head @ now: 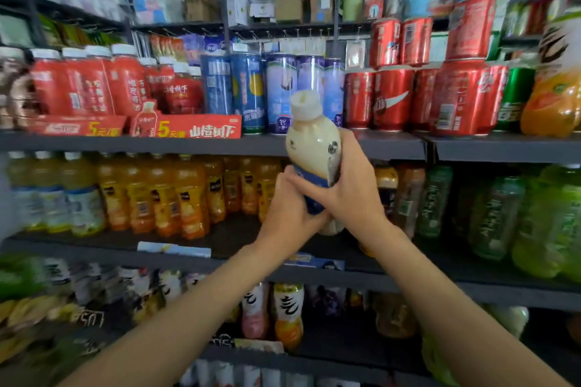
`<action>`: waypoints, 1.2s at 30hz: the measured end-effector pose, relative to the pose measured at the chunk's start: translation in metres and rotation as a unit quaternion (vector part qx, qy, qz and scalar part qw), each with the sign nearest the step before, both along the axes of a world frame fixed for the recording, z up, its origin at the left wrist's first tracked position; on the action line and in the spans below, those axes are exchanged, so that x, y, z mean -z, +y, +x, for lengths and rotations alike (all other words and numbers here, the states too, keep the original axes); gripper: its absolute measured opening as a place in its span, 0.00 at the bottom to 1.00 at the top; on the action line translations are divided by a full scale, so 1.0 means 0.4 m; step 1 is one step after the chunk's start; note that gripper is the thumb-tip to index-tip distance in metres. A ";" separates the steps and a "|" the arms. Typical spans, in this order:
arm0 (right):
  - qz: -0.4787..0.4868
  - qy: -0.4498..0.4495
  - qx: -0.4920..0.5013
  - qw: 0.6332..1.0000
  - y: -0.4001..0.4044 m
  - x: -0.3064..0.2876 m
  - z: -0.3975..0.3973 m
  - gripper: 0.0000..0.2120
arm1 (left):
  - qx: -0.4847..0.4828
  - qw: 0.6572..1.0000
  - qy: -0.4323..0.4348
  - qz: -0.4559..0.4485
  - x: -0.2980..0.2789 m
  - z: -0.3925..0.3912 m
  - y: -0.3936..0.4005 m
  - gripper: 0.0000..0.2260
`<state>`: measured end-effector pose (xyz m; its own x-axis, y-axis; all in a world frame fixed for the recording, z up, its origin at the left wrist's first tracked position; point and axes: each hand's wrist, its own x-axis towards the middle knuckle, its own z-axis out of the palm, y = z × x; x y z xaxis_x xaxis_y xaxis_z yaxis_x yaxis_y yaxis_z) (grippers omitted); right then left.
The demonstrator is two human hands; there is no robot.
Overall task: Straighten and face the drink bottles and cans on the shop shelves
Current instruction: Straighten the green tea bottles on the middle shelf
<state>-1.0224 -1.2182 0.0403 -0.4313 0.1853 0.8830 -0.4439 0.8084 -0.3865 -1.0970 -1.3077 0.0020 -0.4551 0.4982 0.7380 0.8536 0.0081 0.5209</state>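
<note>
Two hands, one item: cream bottle with white cap, held in the air in front of the shelf edge, not resting on any shelf.
Left hand: fingers curled round the bottle's lower body, over the blue label.
Right hand: fingers wrapped round the bottle's right side, higher up; thumb hidden.
Bottle attitude: cap up, tilted slightly left; which way the label faces is too blurred to tell.
Top-shelf stock: tall blue cans directly behind the cap; red cans stacked two high at the right.
Risk, knock: a forward push could likely tip the blue cans or unsettle the stacked red cans.
Risk, slip: the smooth body may slide if one hand lets go while turning it.
Open room: dark gap on the middle shelf beside the orange juice bottles, just left of the hands.
Edges: the shelf lip above that gap sits low over it, so the cap might catch going in.
</note>
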 end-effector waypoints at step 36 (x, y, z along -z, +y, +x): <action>-0.164 -0.417 0.146 0.882 0.163 0.238 -0.137 0.26 | -0.175 0.952 -0.195 -0.159 0.135 -0.207 0.268 0.30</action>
<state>-1.0773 -1.1531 -0.0550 -0.7973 0.5819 0.1603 0.3128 0.6255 -0.7148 -1.1797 -1.2005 -0.0520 -0.8424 0.4356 0.3172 0.5125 0.4661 0.7211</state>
